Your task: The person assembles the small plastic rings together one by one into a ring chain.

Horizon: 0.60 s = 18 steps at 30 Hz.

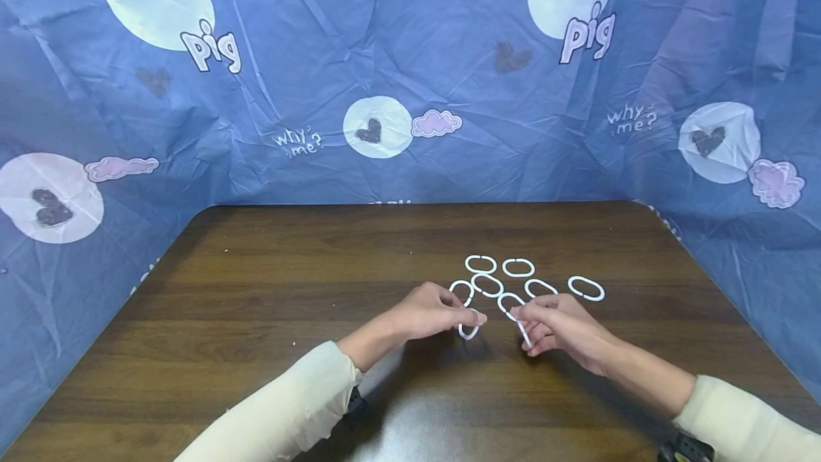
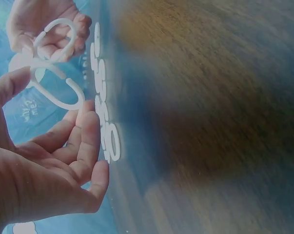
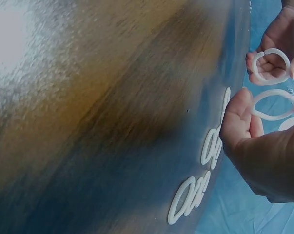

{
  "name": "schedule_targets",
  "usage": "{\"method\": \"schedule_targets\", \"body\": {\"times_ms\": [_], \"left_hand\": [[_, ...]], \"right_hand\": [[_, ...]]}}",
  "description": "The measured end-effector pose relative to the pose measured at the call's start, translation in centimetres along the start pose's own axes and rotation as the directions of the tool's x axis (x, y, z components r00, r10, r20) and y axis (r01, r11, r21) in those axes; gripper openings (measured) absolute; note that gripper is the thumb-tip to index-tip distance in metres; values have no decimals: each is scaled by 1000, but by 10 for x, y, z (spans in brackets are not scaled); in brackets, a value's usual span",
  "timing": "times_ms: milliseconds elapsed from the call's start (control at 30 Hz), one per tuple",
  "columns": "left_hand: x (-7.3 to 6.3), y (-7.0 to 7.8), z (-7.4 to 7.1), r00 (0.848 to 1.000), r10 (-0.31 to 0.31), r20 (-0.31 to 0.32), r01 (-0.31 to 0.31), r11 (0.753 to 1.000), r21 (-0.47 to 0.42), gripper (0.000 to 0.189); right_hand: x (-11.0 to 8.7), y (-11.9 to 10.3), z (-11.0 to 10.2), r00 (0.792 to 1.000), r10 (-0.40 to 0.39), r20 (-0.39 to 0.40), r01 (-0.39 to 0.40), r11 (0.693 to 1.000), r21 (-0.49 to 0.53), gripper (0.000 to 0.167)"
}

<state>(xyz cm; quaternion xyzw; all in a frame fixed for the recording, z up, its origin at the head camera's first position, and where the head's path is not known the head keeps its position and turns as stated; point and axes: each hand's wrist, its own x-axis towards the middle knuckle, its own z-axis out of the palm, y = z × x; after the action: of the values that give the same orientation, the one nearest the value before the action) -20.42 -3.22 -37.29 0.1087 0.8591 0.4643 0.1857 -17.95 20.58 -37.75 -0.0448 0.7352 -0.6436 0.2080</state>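
Note:
My left hand (image 1: 430, 312) pinches a white plastic chain link (image 2: 76, 90) between thumb and fingers. It is an oval ring with a small gap in its side. Facing it, my right hand (image 1: 564, 330) holds a second white link (image 3: 273, 118) at its ends, between thumb and fingertips. The two held links are a short way apart, over the near side of a loose group of links. Closest to the left fingers lies one link (image 1: 452, 285), partly behind the hand. Another link (image 1: 502, 298) lies right by the right thumb.
Several more white links lie flat on the brown wooden table (image 1: 288, 255), among them one link (image 1: 601, 294) off to the right and another link (image 1: 481, 256) at the back. A blue printed cloth (image 1: 410, 41) hangs behind the table and along both sides.

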Motion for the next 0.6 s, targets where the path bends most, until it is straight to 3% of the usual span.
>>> {"method": "schedule_targets", "body": {"times_ms": [367, 500, 600], "left_hand": [[1, -3, -5, 999, -46, 21, 49, 985, -165, 43], [2, -4, -6, 998, -62, 30, 67, 973, -222, 44], [3, -6, -7, 997, -70, 40, 78, 957, -280, 46]], "right_hand": [[2, -1, -1, 995, -31, 94, 20, 994, 109, 19], [3, -1, 1, 993, -84, 78, 73, 987, 143, 19], [4, -2, 4, 991, -133, 24, 127, 978, 167, 15]]}}
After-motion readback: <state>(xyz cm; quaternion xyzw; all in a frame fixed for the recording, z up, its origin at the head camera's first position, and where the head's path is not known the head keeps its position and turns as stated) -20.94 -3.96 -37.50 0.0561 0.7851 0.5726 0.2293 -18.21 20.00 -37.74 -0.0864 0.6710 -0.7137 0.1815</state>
